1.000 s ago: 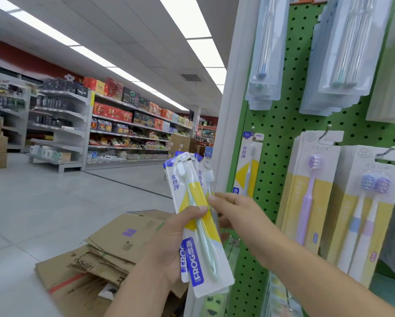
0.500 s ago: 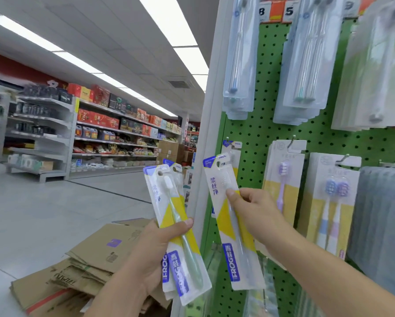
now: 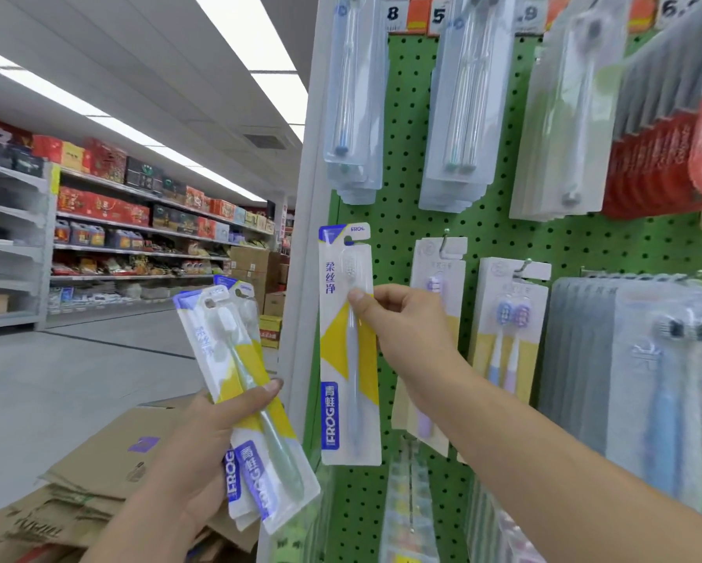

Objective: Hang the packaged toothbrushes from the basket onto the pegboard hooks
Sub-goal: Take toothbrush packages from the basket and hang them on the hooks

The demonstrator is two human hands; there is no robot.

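Right hand (image 3: 406,331) pinches single toothbrush pack (image 3: 349,351) upright, hang-hole topmost, against pegboard (image 3: 398,221) left edge, likely seeking hook. Left hand (image 3: 215,436) grips spare packs (image 3: 251,400) at 7 o'clock, kept ready.

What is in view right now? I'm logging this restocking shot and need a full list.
Single toothbrush pack: one, white, yellow and blue, held up against the pegboard's left edge.
Spare toothbrush packs: a few, same design, fanned lower left.
Pegboard: one, green, right half.
Clear blister packs: several stacks, top row.
Pale yellow packs: two stacks, middle row, on hooks.
Grey packs: one stack, far right.
Flattened cardboard: a pile, brown, floor lower left.
Store shelves: stocked, left background.
Left hand: grips the spare packs.
Right hand: pinches the single pack.
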